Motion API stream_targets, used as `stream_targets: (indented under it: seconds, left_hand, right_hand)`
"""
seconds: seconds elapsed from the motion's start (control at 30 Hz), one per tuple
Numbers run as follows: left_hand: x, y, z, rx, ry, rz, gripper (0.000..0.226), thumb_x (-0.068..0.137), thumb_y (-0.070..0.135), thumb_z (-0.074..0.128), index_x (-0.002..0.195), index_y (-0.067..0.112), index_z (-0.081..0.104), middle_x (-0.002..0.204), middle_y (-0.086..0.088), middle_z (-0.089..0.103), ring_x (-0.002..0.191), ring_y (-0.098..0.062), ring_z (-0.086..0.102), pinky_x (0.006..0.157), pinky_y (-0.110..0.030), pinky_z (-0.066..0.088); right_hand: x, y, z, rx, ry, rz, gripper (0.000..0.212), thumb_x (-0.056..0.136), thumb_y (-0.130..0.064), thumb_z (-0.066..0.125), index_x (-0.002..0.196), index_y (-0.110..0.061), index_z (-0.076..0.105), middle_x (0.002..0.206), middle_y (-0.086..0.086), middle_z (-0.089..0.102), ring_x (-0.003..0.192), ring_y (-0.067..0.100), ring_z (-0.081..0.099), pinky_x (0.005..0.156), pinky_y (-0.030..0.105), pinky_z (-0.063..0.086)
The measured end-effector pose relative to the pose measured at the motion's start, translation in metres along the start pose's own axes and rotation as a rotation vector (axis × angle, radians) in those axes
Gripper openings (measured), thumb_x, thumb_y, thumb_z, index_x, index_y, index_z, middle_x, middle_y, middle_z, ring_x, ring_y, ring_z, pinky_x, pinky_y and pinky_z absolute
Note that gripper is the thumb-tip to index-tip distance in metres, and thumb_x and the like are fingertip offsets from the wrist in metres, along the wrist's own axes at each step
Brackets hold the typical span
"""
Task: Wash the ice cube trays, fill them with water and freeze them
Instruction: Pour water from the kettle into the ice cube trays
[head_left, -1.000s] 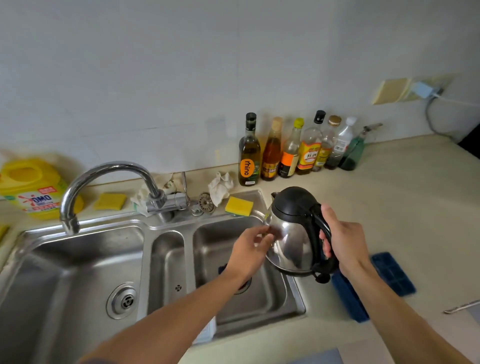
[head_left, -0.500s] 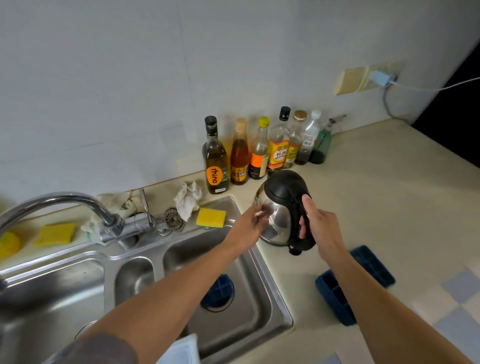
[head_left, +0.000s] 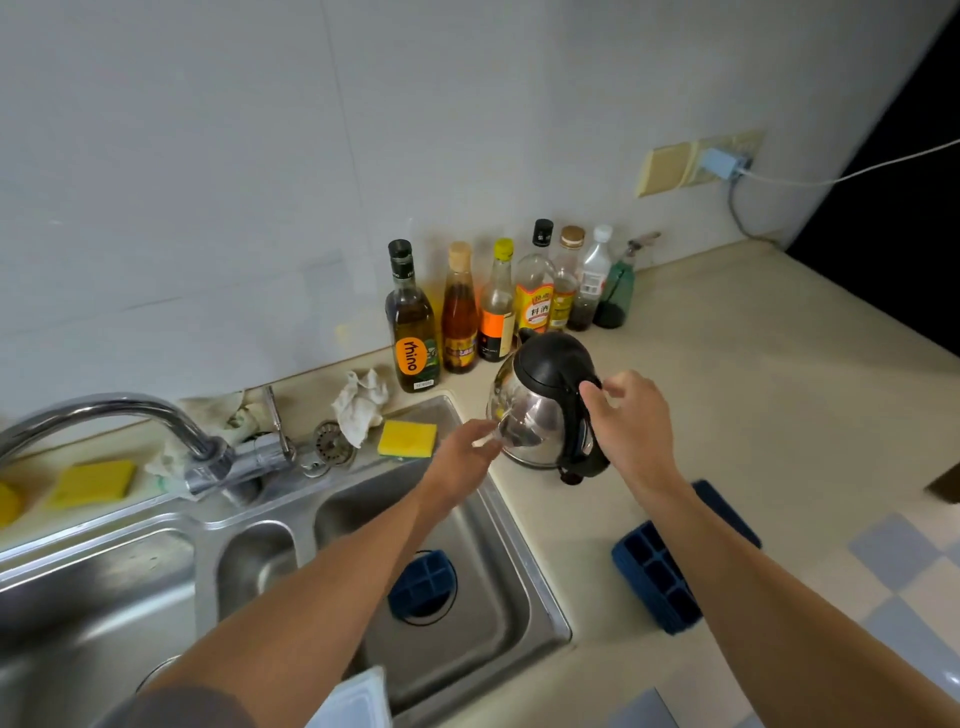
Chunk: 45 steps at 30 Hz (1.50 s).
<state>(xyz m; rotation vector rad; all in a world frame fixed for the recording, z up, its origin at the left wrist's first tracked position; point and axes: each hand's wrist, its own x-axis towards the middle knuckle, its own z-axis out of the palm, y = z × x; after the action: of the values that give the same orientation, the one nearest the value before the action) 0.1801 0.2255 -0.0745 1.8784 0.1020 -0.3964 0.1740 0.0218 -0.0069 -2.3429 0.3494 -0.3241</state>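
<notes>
A steel kettle (head_left: 540, 410) stands upright on the table (head_left: 779, 415) just right of the sink (head_left: 498, 597), in front of the bottles (head_left: 498, 306). Its polished body looks slippery and, if it holds water, heavy, so the black handle is the sure place to take it. The right hand (head_left: 631, 421) hovers at that handle with its fingers (head_left: 592, 388) loosely apart, thumb touching the top of the grip, not clamped. The left hand (head_left: 467, 449) reaches across the sink's corner, fingers curled against the kettle's lower wall; whether they pinch anything cannot be told through the blur. Both forearms stretch forward, nearly straight.

One blue tray (head_left: 670, 577) lies on the table right of the sink, partly under the right forearm; another (head_left: 421, 582) sits in the sink over the drain. The trays look light and somewhat flexible, so best lifted level by both long edges once filled.
</notes>
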Motion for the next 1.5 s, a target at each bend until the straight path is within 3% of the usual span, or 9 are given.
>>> stream_targets:
  seconds: [0.13, 0.3, 0.6, 0.7, 0.77, 0.97, 1.17, 1.3, 1.5]
  left_hand:
    - [-0.036, -0.017, -0.025, -0.141, 0.101, -0.093, 0.027, 0.106, 0.014, 0.05, 0.13, 0.005, 0.057, 0.104, -0.012, 0.066, 0.092, -0.026, 0.064, 0.085, -0.046, 0.055]
    - [-0.106, -0.045, -0.056, -0.121, 0.349, -0.196, 0.011, 0.104, 0.017, 0.052, 0.102, 0.015, 0.063, 0.098, -0.01, 0.065, 0.089, -0.027, 0.064, 0.091, -0.054, 0.055]
    - [-0.242, -0.126, -0.094, -0.001, 0.622, -0.464, 0.018, 0.096, 0.018, 0.058, 0.087, 0.01, 0.072, 0.072, -0.006, 0.063, 0.069, -0.02, 0.056, 0.07, -0.034, 0.047]
    - [-0.27, -0.146, -0.093, -0.013, 0.631, -0.528, 0.026, 0.094, 0.015, 0.055, 0.068, 0.014, 0.058, 0.064, -0.002, 0.049, 0.064, -0.018, 0.044, 0.068, -0.032, 0.037]
    - [-0.28, -0.155, -0.089, -0.025, 0.614, -0.567, 0.021, 0.094, 0.017, 0.054, 0.075, 0.009, 0.062, 0.067, -0.002, 0.049, 0.065, -0.017, 0.043, 0.067, -0.03, 0.036]
    - [-0.283, -0.176, -0.073, -0.068, 0.541, -0.587, 0.021, 0.097, 0.022, 0.058, 0.086, 0.007, 0.066, 0.076, -0.001, 0.056, 0.069, -0.016, 0.047, 0.063, -0.028, 0.037]
    - [-0.278, -0.181, -0.07, -0.113, 0.527, -0.59, 0.02, 0.097, 0.022, 0.058, 0.1, 0.005, 0.067, 0.092, -0.011, 0.067, 0.084, -0.022, 0.059, 0.081, -0.039, 0.055]
    - [-0.272, -0.178, -0.078, -0.095, 0.589, -0.596, 0.02, 0.095, 0.015, 0.056, 0.099, 0.001, 0.07, 0.082, -0.009, 0.066, 0.075, -0.022, 0.06, 0.072, -0.035, 0.053]
    - [-0.235, -0.158, -0.082, -0.1, 0.513, -0.5, 0.015, 0.097, 0.017, 0.067, 0.108, 0.007, 0.069, 0.079, -0.003, 0.066, 0.061, -0.013, 0.058, 0.056, -0.023, 0.052]
  right_hand:
    - [-0.023, -0.028, 0.008, 0.019, -0.179, -0.19, 0.028, 0.099, -0.034, 0.058, 0.088, -0.011, 0.07, 0.084, 0.003, 0.068, 0.081, 0.015, 0.064, 0.072, 0.032, 0.053]
    - [-0.067, -0.051, 0.032, 0.021, -0.552, -0.28, 0.027, 0.1, -0.034, 0.057, 0.088, -0.011, 0.066, 0.079, 0.0, 0.067, 0.077, 0.013, 0.063, 0.067, 0.031, 0.044]
    - [-0.173, -0.051, 0.114, -0.175, -1.065, -0.402, 0.032, 0.096, -0.04, 0.06, 0.087, -0.009, 0.067, 0.084, 0.007, 0.073, 0.08, 0.024, 0.067, 0.082, 0.038, 0.054]
    - [-0.197, -0.037, 0.13, -0.243, -1.149, -0.37, 0.037, 0.092, -0.039, 0.056, 0.069, -0.01, 0.051, 0.066, 0.01, 0.059, 0.063, 0.019, 0.055, 0.067, 0.036, 0.048]
    - [-0.208, -0.029, 0.137, -0.252, -1.218, -0.32, 0.034, 0.094, -0.033, 0.056, 0.067, -0.014, 0.049, 0.067, 0.008, 0.053, 0.061, 0.02, 0.053, 0.066, 0.037, 0.048]
    - [-0.231, -0.009, 0.153, -0.255, -1.29, -0.133, 0.027, 0.102, -0.025, 0.054, 0.098, -0.003, 0.069, 0.09, 0.01, 0.075, 0.066, 0.019, 0.068, 0.059, 0.029, 0.055]
    - [-0.241, -0.001, 0.16, -0.275, -1.295, -0.06, 0.025, 0.1, -0.023, 0.055, 0.092, -0.001, 0.066, 0.08, 0.013, 0.068, 0.059, 0.02, 0.065, 0.054, 0.028, 0.052]
    - [-0.235, -0.004, 0.16, -0.243, -1.27, -0.036, 0.026, 0.099, -0.02, 0.055, 0.098, 0.003, 0.067, 0.077, 0.014, 0.069, 0.054, 0.021, 0.063, 0.048, 0.025, 0.047]
    - [-0.202, -0.013, 0.144, -0.113, -1.153, -0.002, 0.024, 0.099, -0.011, 0.057, 0.077, -0.006, 0.064, 0.068, 0.01, 0.064, 0.052, 0.018, 0.061, 0.048, 0.026, 0.047]
